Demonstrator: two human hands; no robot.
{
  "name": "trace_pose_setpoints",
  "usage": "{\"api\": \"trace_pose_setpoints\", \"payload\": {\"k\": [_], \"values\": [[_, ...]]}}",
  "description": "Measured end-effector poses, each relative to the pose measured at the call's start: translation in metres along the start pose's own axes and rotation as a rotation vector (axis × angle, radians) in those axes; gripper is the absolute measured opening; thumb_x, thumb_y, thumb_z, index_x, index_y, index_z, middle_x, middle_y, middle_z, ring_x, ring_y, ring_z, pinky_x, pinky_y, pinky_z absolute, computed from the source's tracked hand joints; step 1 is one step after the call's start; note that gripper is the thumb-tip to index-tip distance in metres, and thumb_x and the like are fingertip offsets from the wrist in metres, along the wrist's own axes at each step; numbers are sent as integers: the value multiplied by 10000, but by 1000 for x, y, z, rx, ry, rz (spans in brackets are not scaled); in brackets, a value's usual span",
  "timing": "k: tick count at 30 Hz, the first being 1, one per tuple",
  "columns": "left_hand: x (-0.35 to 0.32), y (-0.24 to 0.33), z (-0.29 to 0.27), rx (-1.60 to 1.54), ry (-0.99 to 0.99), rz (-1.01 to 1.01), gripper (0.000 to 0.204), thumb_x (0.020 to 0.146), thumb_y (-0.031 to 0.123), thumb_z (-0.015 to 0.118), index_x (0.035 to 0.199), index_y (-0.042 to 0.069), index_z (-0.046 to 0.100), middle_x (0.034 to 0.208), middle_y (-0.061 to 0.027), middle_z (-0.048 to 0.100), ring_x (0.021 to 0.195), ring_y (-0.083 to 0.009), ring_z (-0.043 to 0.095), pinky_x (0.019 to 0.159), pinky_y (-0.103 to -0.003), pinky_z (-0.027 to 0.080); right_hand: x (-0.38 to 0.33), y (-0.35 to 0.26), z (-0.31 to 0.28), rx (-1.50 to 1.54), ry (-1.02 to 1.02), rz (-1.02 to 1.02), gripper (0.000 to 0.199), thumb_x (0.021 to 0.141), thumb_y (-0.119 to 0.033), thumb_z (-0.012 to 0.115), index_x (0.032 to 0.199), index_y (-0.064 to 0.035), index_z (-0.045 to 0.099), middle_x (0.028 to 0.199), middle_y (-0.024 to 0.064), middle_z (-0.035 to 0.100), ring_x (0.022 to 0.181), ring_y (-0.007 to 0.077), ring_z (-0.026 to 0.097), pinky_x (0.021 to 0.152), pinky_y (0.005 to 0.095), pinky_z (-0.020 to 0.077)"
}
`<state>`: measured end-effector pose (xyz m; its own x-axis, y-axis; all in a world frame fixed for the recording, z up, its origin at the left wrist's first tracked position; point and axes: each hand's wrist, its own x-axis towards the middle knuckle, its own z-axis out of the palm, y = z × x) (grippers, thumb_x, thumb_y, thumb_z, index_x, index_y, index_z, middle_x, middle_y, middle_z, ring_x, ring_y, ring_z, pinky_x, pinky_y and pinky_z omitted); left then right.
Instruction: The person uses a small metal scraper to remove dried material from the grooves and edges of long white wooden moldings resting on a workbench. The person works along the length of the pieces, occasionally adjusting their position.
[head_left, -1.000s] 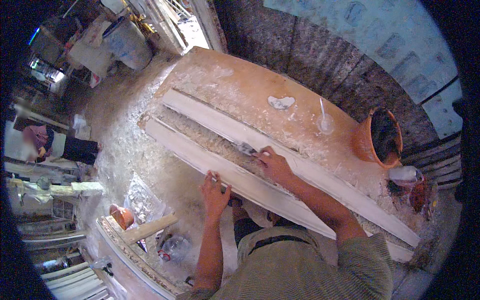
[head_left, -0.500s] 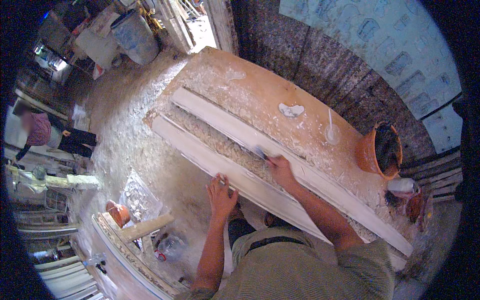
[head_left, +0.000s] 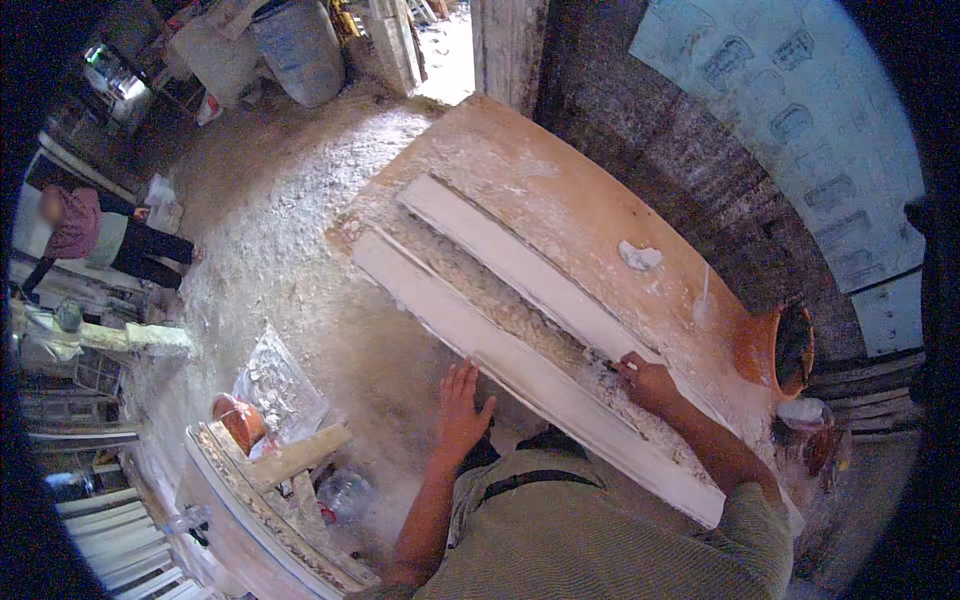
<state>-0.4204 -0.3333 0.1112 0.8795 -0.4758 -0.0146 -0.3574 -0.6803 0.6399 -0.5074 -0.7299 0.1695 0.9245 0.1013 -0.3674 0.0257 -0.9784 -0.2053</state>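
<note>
Near strip: one long white plaster strip (head_left: 520, 375) is lying slanted along the near edge of the table, running from the far left corner down toward the person's right side.
Far strip: a second long white strip (head_left: 510, 262) is lying beside it, farther from the person. So there are two strips.
Gap: a rough, crumbly grey line is running between the two strips.
Left hand (head_left: 462, 412): it is lying flat and open, fingers spread, pressing on the near edge of the near strip. It is holding nothing.
Right hand (head_left: 648, 382): it is curled closed by the gap between the strips. It seems to be pinching a small tool, but that is too small to tell for sure.
Table (head_left: 560, 185): one big orange-brown table is sitting under the strips, dusted all over with white powder.
Lump: one small white lump (head_left: 640, 257) is lying on the table past the far strip.
Bowl: one orange bowl (head_left: 778, 350) is sitting at the right end of the table, near the right hand.
Floor (head_left: 270, 250): it is looking dusty, grey and white.
Wall (head_left: 690, 160): a dark brick wall is standing behind the table.
Barrel: one grey barrel (head_left: 298, 48) is standing far off by the doorway.
Other person (head_left: 90, 232): one is sitting far to the left.
</note>
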Motion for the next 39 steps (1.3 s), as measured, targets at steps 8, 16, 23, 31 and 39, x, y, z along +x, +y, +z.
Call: {"api": "trace_pose_setpoints", "payload": {"k": [8,16,23,31,39], "values": [[31,-53,-56,-33,-30,-8,775,913,254,705,1568,52,343,1656,-154,289,1522,-427,234,1250,-548,178,307,-103,-39,68,292,-186,286,932,-301,630,1029,-50,727,946,195,636,881,386,678,777,498,578],[16,-122,-82,-148,41,-187,761,924,251,705,1565,41,353,1629,-192,332,1516,-410,263,1254,-505,195,196,-88,-20,451,306,39,400,994,-411,589,1088,-65,764,963,236,703,961,399,679,811,480,553],[16,-114,-94,-181,-83,-457,535,981,254,663,1476,110,518,1498,-173,527,1419,-351,457,1204,-463,322,106,-46,32,696,383,382,286,966,-226,711,1132,5,742,892,163,729,777,224,692,760,415,559],[112,-46,-116,-315,-110,-188,409,963,147,696,1361,96,617,1315,-159,646,1262,-302,596,1098,-411,437,430,-193,-10,909,683,165,270,920,-266,676,908,1,714,717,265,626,616,350,633,637,496,512],[156,-55,-141,-355,-201,-166,331,973,137,690,1292,55,658,1237,-132,682,1189,-263,639,1033,-376,485,321,-137,-68,212,265,-103,231,913,-246,611,1011,-60,707,1036,172,632,739,329,716,567,486,601]]}}
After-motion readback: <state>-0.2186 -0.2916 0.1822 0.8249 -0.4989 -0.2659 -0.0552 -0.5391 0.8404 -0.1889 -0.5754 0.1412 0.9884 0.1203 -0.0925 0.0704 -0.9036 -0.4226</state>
